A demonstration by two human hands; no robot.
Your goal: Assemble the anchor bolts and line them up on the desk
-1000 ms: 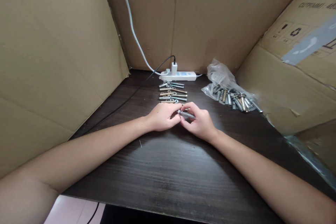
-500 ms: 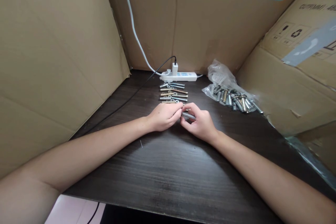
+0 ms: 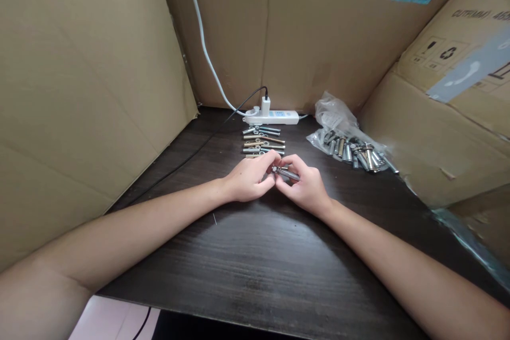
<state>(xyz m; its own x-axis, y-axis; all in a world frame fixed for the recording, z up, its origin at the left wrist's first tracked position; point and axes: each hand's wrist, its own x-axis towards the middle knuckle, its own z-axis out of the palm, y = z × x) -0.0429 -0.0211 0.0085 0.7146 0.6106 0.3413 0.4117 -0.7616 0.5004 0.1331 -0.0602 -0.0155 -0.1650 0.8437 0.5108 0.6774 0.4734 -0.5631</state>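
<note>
A silvery expansion bolt (image 3: 287, 172) lies between my two hands, with its nut and washers at the left end and its sleeve pointing right. My right hand (image 3: 305, 186) is closed, pinching the sleeve between thumb and fingers. At the nut end, my left hand (image 3: 251, 176) curls its thumb and fingers around the bolt's head; some of its fingertips are hidden. Just beyond the hands lie rows of separated bolt parts (image 3: 264, 144), silvery and brassy sleeves, rods, nuts and washers. The nearest row is partly covered by my left hand.
A clear plastic bag (image 3: 334, 114) spills several expansion bolts (image 3: 358, 154) at the back right. Behind the rows stands a white power strip (image 3: 274, 116) with a plugged-in charger and a black cable (image 3: 191, 154). Cardboard walls (image 3: 231, 37) enclose the dark table (image 3: 255, 260).
My left thumb and fingers have parted somewhat at the bolt's end, so its nut and washers now show. My right hand keeps its hold on the sleeve.
</note>
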